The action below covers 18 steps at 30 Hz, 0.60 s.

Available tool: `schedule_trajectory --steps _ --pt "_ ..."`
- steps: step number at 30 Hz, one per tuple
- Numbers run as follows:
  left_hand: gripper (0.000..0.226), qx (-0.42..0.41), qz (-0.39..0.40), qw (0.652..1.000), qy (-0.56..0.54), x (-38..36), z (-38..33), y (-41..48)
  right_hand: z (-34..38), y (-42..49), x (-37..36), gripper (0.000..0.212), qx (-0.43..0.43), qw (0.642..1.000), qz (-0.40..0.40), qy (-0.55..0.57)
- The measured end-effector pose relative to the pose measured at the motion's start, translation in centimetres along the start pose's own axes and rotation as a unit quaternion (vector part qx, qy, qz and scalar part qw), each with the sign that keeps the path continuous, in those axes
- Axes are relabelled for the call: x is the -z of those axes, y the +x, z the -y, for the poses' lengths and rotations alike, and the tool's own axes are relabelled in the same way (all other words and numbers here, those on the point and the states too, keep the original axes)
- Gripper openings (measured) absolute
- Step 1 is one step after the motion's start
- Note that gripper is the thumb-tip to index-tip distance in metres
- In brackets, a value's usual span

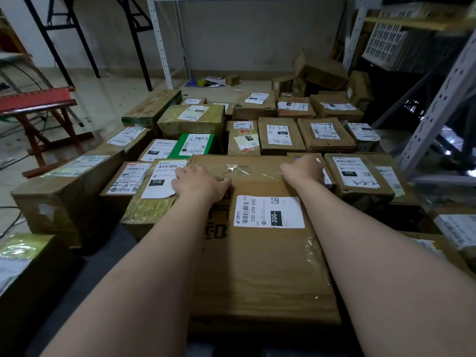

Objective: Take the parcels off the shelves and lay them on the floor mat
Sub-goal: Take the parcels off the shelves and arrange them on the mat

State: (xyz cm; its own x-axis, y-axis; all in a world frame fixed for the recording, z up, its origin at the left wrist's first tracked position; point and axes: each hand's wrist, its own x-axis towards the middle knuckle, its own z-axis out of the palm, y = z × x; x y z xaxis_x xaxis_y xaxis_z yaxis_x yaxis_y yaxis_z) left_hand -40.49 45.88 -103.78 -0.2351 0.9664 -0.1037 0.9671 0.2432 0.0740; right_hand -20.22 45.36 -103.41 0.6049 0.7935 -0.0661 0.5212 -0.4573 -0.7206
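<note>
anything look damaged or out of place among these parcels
Yes. At the back right, a brown box lies tipped on a pile, not flat like the rest. Paper scraps litter the floor behind the parcels. The long box on the left has a torn patch on its side.

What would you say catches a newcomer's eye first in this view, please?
The large brown parcel fills the middle foreground, with the left hand and right hand gripping its far end. Behind it, labelled cardboard parcels crowd the floor, and one green box stands out among them. A red-topped stool sits at the far left.
</note>
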Motion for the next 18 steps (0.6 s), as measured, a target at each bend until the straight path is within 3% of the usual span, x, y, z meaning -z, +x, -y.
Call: schedule_trajectory --steps 3,6,9,12,18 --pt "0.102 0.059 0.011 0.997 0.040 1.1 -0.6 -1.2 -0.1 -0.6 0.7 0.049 0.006 0.995 0.029 -0.100" --pt "0.100 0.051 0.006 0.997 0.055 1.2 -0.5 -1.5 -0.2 -0.9 1.1 0.038 0.012 0.992 0.047 -0.116" --pt "0.102 0.036 -0.033 0.999 0.005 1.2 0.5 -0.8 0.0 -0.9 1.3 0.020 0.022 0.995 0.036 -0.090" --pt "0.096 0.025 -0.058 0.996 -0.067 1.3 1.2 0.1 0.3 -0.9 1.6 0.018 0.008 1.000 0.021 -0.018" --pt "0.106 -0.005 -0.054 0.990 -0.133 1.1 0.7 0.3 0.1 -0.8 1.6 0.020 -0.015 0.996 0.022 0.087"
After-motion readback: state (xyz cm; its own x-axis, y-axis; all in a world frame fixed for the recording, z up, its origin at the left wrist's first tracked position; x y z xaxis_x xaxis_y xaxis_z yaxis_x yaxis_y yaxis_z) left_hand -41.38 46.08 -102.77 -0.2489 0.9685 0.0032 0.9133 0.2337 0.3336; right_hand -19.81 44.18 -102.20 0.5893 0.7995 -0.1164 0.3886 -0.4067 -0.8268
